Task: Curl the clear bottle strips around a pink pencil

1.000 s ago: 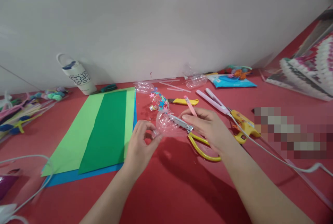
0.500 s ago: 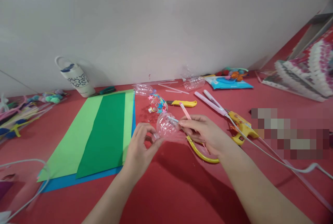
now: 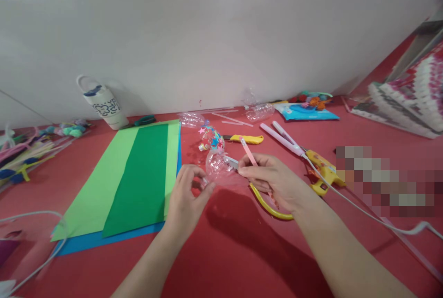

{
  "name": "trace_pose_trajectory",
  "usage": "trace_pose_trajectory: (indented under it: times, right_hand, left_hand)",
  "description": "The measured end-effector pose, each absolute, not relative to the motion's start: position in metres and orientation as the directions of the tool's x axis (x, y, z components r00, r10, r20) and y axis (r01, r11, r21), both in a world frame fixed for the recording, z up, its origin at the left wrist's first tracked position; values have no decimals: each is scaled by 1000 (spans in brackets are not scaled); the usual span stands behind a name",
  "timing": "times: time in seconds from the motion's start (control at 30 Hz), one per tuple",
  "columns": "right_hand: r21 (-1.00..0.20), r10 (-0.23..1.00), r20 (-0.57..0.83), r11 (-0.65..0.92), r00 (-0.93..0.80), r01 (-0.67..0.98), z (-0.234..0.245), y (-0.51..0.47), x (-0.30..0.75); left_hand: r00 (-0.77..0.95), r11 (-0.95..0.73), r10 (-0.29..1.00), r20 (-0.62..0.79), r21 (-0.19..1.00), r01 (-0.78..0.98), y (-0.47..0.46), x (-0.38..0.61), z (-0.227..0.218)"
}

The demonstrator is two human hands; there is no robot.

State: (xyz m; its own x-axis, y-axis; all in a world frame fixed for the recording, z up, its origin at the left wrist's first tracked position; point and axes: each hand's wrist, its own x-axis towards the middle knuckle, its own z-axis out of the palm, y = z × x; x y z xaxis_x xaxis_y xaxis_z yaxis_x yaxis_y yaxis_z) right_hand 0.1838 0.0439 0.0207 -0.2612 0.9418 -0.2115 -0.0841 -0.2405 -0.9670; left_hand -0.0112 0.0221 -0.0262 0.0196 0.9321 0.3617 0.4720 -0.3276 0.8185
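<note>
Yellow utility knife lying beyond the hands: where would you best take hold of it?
Probably the middle of the yellow plastic utility knife, from above. It lies flat on the red table, lengthwise left to right, so its long edges can be pinched. Avoid the darker left tip, seemingly the blade end.

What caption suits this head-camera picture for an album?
Left hand holds a clear plastic bottle piece; right hand holds yellow-handled scissors at it, above a red table.

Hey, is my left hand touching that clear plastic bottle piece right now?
Touching. The head view shows the left hand pinching the narrow neck of the clear plastic bottle piece between thumb and fingertips, with no gap.
</note>
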Motion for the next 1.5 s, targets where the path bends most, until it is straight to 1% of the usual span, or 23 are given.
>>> trace_pose_trajectory:
  times: [0.13, 0.27, 0.47, 0.6, 0.67, 0.87, 0.97, 1.03, 1.13, 1.27, 1.37, 1.5]
  right_hand:
    - [-959, 950, -216, -250, -225, -131, 20, 44, 182]
    - [-961, 953, -222, -250, -207, -118, 20, 43, 182]
    - [-982, 977, -143, -160, -159, -98, 22, 43, 184]
    - [-1000, 999, -9, -9, -50, 0, 21, 44, 183]
    - [-997, 997, 48, 51, -55, 52, 20, 45, 184]
    - [-980, 984, 26, 61, -178, 189, 14, 46, 186]
    - [-950, 983, 47, 100, -179, 296, 16, 45, 186]
    - [-924, 983, 87, 141, -164, 355, 19, 44, 185]
    - [-903, 977, 133, 189, -168, 386, 23, 42, 184]
    - [-906, 970, 130, 200, -204, 373, 24, 40, 183]
    - [-898, 971, 144, 209, -189, 388, 23, 39, 181]
    - [-856, 963, 219, 266, -154, 443, 24, 37, 177]
  left_hand:
    - [6, -337, 927, 374, 828, 448, 22, -10, -26]
    - [8, -336, 928, 372, 827, 450, 22, -11, -27]
    - [-3, -308, 939, 343, 847, 434, 24, -12, -29]
    - [-10, -294, 943, 332, 849, 438, 24, -12, -29]
    - [-3, -297, 943, 333, 846, 444, 23, -11, -29]
    - [34, -296, 950, 312, 856, 424, 22, -11, -26]
    - [33, -297, 949, 313, 857, 420, 23, -11, -25]
    - [19, -284, 952, 305, 859, 426, 23, -10, -26]
    - [-6, -264, 955, 296, 860, 437, 23, -9, -26]
    - [-15, -258, 955, 296, 855, 450, 24, -10, -26]
    - [-17, -255, 955, 295, 854, 454, 24, -11, -28]
    - [-31, -266, 949, 314, 851, 453, 24, -11, -28]
